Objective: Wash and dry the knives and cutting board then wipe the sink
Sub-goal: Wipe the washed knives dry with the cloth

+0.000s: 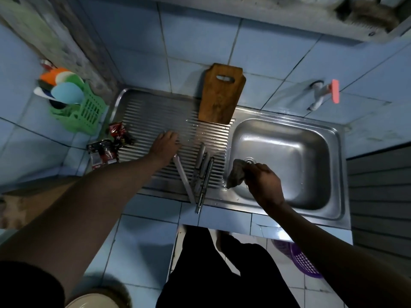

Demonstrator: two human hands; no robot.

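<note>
A steel sink (pixel 333 138) is seen w/ its ribbed drainboard (pixel 151 112) at 9 o'clock of the basin. A gray cloth (pixel 236 173) is gripped by the right hand (pixel 263 182), fingers curled round it, over the basin's left wall, approx. 8 o'clock of the drain (pixel 250 161). The left hand (pixel 165 145) is laid on the drainboard, fingers bent; whether the white knife handle (pixel 184 176) beneath it is pinched or only touched can't be told. That handle runs toward 5 o'clock, off the drainboard's front edge. Just beside it, at 3 o'clock, more knives (pixel 203 174) are bunched together, lying lengthwise, tips past the sink's front rim. The wooden cutting board (pixel 220 96) is stood upright at 12 o'clock of the knives, leaned on the tiled wall, its foot on the drainboard's back edge.

At 2 o'clock of the basin a white tap (pixel 319 94) w/ pink handle is fixed to the wall. At 9 o'clock of the drainboard a green basket (pixel 89 112) holds colored utensils; red-black sachets (pixel 111 143) lie near it. A purple basket (pixel 298 258) sits on the floor at 5 o'clock.
</note>
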